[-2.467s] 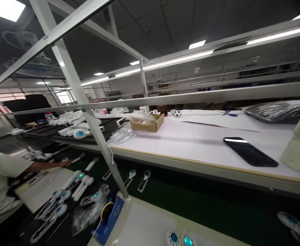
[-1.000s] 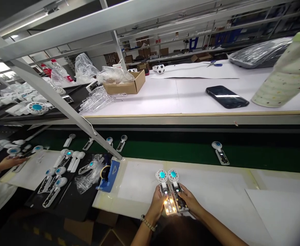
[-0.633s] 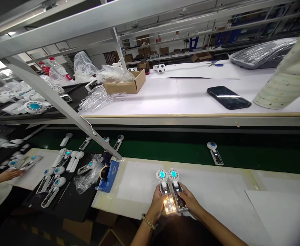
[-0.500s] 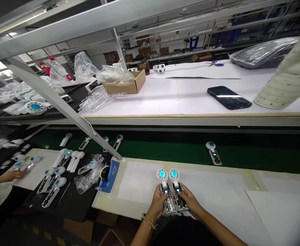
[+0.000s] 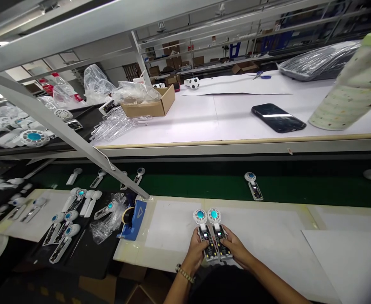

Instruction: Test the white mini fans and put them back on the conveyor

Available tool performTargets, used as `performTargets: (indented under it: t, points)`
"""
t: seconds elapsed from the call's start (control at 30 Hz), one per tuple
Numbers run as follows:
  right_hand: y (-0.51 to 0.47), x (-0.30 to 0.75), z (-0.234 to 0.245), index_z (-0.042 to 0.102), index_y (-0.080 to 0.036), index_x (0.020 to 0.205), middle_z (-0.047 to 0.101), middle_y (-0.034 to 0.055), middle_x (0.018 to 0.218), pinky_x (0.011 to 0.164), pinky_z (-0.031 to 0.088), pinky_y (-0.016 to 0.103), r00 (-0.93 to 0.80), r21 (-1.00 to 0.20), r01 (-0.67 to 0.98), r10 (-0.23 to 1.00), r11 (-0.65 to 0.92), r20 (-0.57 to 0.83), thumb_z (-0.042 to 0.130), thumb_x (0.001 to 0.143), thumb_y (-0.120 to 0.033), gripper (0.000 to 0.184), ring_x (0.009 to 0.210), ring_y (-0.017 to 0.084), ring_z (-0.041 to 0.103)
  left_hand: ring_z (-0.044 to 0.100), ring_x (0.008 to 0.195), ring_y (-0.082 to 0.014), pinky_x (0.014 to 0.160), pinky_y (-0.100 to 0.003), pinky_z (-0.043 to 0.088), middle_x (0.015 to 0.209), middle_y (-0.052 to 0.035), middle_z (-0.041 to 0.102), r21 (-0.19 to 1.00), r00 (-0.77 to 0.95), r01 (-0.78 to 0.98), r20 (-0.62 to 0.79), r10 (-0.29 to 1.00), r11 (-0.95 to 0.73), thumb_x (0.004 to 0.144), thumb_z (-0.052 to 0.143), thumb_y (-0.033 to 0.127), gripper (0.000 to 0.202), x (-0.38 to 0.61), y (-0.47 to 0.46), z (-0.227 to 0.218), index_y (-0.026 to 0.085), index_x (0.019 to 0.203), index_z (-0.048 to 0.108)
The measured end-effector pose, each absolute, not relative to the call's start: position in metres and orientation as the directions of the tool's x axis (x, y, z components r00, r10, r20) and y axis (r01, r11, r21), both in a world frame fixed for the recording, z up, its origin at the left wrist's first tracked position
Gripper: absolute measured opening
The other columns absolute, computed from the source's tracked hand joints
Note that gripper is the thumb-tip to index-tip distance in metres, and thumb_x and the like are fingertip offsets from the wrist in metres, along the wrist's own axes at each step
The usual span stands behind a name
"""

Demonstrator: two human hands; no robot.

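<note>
Two handheld fans lie side by side on a white work sheet (image 5: 169,228), their round white heads glowing blue and their circuit boards bare. My left hand (image 5: 196,250) grips the lower body of the left fan (image 5: 205,240). My right hand (image 5: 233,247) presses on the lower body of the right fan (image 5: 219,240), touching it from the outer side. Small lights show on both boards. My fingers and the fans' lower ends overlap, hiding part of the boards.
A green conveyor belt (image 5: 204,185) carrying spaced fans runs just beyond the bench. A blue tape dispenser (image 5: 135,219) stands to my left, beside a black tray of fans (image 5: 84,253). A diagonal metal strut (image 5: 77,143) crosses the view. Beyond, a white table holds a phone (image 5: 278,118) and a cardboard box (image 5: 147,106).
The bright white glow at the fans' lower ends has gone. A co-worker's hand has left the view at the left. Fans on the belt have moved left.
</note>
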State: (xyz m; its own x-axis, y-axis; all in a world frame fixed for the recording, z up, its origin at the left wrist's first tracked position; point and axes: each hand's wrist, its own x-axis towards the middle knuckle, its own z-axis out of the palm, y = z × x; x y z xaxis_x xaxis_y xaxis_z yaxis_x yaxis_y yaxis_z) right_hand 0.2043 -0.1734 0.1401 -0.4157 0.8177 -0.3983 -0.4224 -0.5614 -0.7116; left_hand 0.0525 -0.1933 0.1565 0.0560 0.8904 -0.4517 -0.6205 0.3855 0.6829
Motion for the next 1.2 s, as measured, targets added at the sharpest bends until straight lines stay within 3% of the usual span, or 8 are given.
performTargets:
  t: [0.37,0.73,1.2]
  points:
    - [-0.165,0.203,0.135,0.042,-0.020,0.122,0.066,0.0066,0.096,0.081,0.044,0.038,-0.394,-0.721,-0.395,0.814,-0.569,-0.427,0.074,0.060,-0.033,0.071,0.089,0.025,0.061,0.060,0.084,-0.0177,0.078,-0.028,0.045,0.096,-0.0052,0.061,0.689,0.088,-0.603,-0.444,0.892,0.402,0.053,0.073,0.011,0.055,0.052,-0.185,0.162,0.018,0.102,0.049]
    - [-0.160,0.206,0.134,0.038,-0.019,0.124,0.065,0.0080,0.101,0.080,0.045,0.035,-0.339,-0.719,-0.413,0.827,-0.559,-0.448,0.075,0.060,-0.032,0.075,0.094,0.024,0.060,0.062,0.078,-0.0169,0.076,-0.029,0.047,0.093,-0.0059,0.062,0.693,0.113,-0.594,-0.430,0.896,0.408,0.058,0.068,0.009,0.050,0.053,-0.174,0.159,0.017,0.103,0.047]
    - [-0.159,0.210,0.143,0.045,-0.020,0.118,0.067,0.0056,0.092,0.076,0.046,0.036,-0.308,-0.699,-0.441,0.827,-0.562,-0.471,0.075,0.058,-0.030,0.068,0.084,0.024,0.062,0.061,0.084,-0.0182,0.078,-0.029,0.046,0.096,-0.0061,0.062,0.686,0.135,-0.598,-0.423,0.896,0.414,0.056,0.072,0.013,0.051,0.060,-0.171,0.162,0.018,0.103,0.050]
